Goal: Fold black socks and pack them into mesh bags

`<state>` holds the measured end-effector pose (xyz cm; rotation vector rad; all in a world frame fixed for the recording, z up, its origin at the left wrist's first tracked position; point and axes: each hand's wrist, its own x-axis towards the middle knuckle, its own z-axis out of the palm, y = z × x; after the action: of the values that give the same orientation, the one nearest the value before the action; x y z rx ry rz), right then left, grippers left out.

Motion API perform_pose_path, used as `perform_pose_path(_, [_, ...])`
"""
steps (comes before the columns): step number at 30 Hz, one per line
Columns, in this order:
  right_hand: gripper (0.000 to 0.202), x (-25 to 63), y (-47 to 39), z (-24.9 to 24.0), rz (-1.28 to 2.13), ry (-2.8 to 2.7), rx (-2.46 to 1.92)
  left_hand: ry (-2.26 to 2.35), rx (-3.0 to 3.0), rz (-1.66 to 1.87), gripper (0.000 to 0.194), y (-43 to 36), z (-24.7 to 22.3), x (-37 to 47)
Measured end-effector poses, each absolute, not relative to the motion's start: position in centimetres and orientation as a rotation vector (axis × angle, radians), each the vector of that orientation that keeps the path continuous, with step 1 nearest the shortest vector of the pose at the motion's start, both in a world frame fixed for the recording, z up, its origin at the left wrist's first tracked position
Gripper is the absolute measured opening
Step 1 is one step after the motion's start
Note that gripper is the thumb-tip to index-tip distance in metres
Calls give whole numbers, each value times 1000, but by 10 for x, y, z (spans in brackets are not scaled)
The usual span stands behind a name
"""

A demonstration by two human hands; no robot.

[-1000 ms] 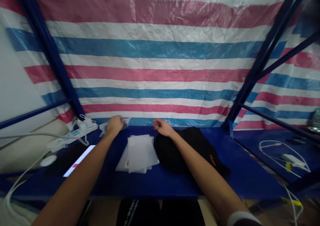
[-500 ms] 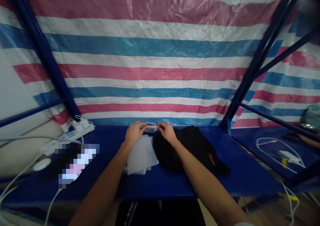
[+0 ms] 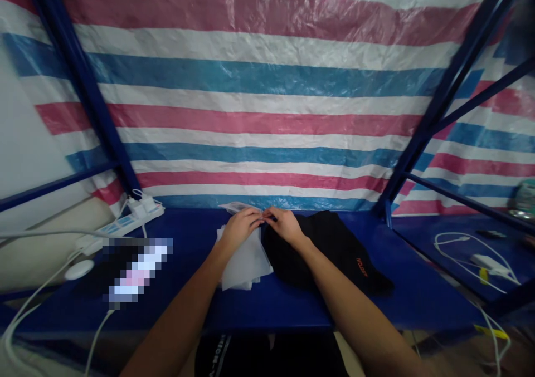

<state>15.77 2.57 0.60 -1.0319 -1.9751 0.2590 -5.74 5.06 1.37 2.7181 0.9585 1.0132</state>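
Near the back edge of the blue table, my left hand [image 3: 243, 225] and my right hand [image 3: 284, 224] meet with fingertips pinched together. A clear plastic bag [image 3: 238, 206] sticks out behind my left fingers, its right end at the fingertips of both hands. Just what each fingertip grips there is too small to make out fully. Under my left wrist lies a loose stack of frosted plastic bags [image 3: 246, 263]. My right forearm passes over a folded black cloth item [image 3: 334, 249] with orange lettering, partly hidden by the arm.
A lit phone [image 3: 140, 274], blurred out, lies on the left with a cable plugged in. Behind it are a white power strip [image 3: 125, 225] and a round white object [image 3: 79, 269]. Blue metal posts [image 3: 83, 87] frame the table [image 3: 184, 299]. Striped sheeting [image 3: 267, 121] hangs behind.
My left hand has moved right until its fingertips meet those of my right hand. The clear bag, earlier stretched between the hands, now juts up and left behind the left fingers.
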Motion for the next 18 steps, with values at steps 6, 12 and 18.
perform_pose_path(6, [12, 163, 26, 10, 175, -2072, -1084, 995, 2744, 894, 27, 53, 24, -69])
perform_pose_path(12, [15, 180, 35, 5, 50, -1871, -1172, 1496, 2569, 999, 27, 59, 40, -95])
perform_pose_path(18, [26, 185, 43, -8, 88, -1860, -1167, 1168, 2449, 1258, 35, 13, 66, -94])
